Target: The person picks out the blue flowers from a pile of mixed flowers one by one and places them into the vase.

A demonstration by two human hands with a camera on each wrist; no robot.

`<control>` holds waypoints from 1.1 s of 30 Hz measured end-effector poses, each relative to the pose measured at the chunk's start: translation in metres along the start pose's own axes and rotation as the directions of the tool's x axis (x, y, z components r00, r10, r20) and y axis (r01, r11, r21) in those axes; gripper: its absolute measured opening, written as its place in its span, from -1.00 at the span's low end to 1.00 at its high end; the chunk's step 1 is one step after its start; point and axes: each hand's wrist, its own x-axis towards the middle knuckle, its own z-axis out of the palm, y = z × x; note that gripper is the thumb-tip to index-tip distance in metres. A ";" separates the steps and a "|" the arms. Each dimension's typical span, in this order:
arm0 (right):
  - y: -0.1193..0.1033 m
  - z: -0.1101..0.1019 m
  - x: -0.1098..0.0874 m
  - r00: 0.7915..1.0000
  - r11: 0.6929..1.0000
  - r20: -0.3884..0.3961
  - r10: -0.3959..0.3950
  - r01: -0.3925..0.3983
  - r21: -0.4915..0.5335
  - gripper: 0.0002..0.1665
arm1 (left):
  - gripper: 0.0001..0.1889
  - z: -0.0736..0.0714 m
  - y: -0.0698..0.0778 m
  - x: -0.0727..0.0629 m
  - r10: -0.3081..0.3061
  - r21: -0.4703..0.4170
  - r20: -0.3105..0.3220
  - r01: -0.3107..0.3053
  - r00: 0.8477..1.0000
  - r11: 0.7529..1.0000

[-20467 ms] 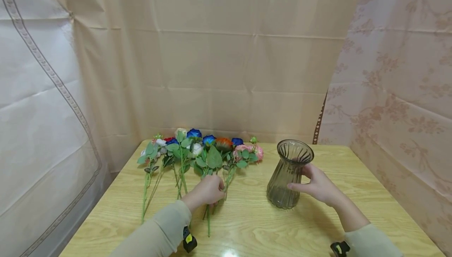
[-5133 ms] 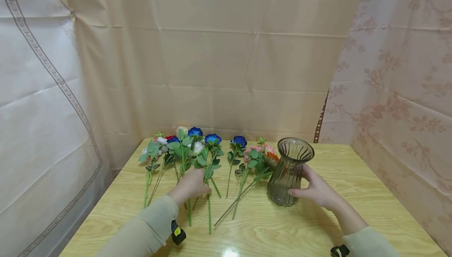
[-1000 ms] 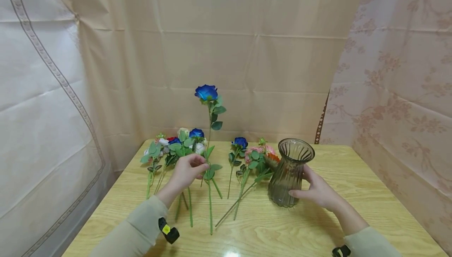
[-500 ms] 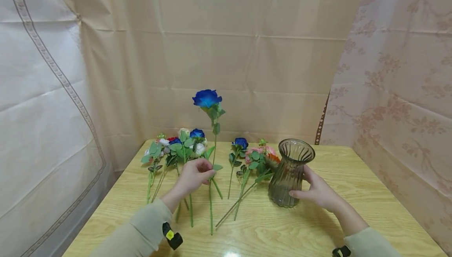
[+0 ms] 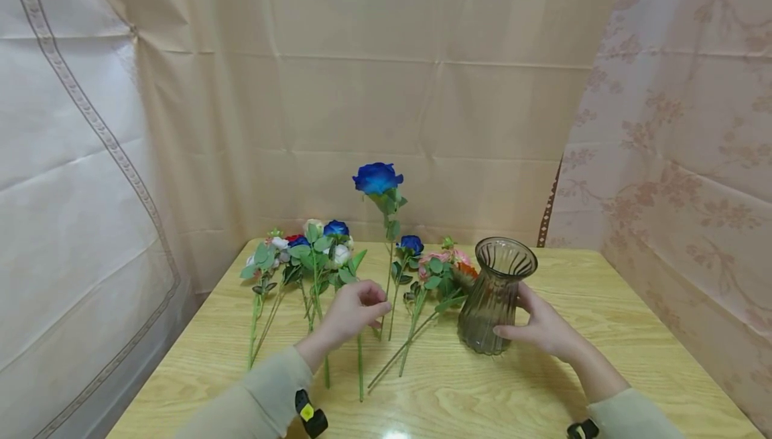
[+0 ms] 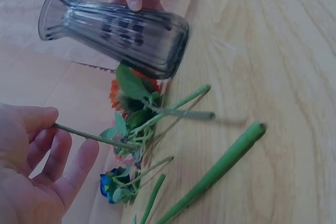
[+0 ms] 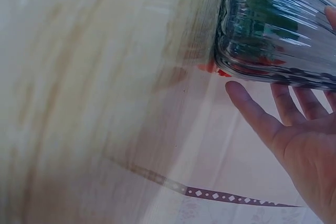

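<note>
A blue rose (image 5: 377, 179) stands upright above the table, its stem pinched between the thumb and fingertips of my left hand (image 5: 356, 311). In the left wrist view the lower stem (image 6: 94, 138) runs out from that pinch. My right hand (image 5: 545, 322) holds a grey ribbed glass vase (image 5: 487, 311) from the right side, thumb across the front and fingers behind. The vase stands upright on the table with no stems in it. From the right wrist view, my fingers (image 7: 257, 116) lie along the vase wall (image 7: 278, 30).
On the wooden table (image 5: 446, 392), several flowers lie at the left, among them a white one (image 5: 340, 254) and a blue rose (image 5: 336, 228). Between them and the vase lie another blue rose (image 5: 410, 245), pink flowers (image 5: 433, 258) and an orange flower (image 5: 466, 269). A beige curtain (image 5: 416, 104) hangs behind.
Since the earliest frame, the orange flower and pink flowers have shifted right towards the vase. A blue rose has been lifted from the left group and carried right. The right hand stays on the vase.
</note>
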 end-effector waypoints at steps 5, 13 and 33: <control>0.001 0.001 0.001 0.999 0.998 0.010 0.031 -0.032 0.062 0.12 | -0.91 0.007 0.000 -0.001 -0.022 0.009 0.016 0.022 1.000 1.000; -0.003 0.001 0.002 1.000 0.995 0.019 0.023 -0.025 0.092 0.16 | -0.92 0.007 0.001 -0.003 -0.061 -0.004 0.007 0.061 0.998 0.998; -0.024 -0.026 -0.004 1.000 0.995 -0.006 0.001 -0.002 -0.096 0.18 | -0.90 -0.004 0.004 -0.003 -0.049 0.020 -0.005 0.049 0.999 0.999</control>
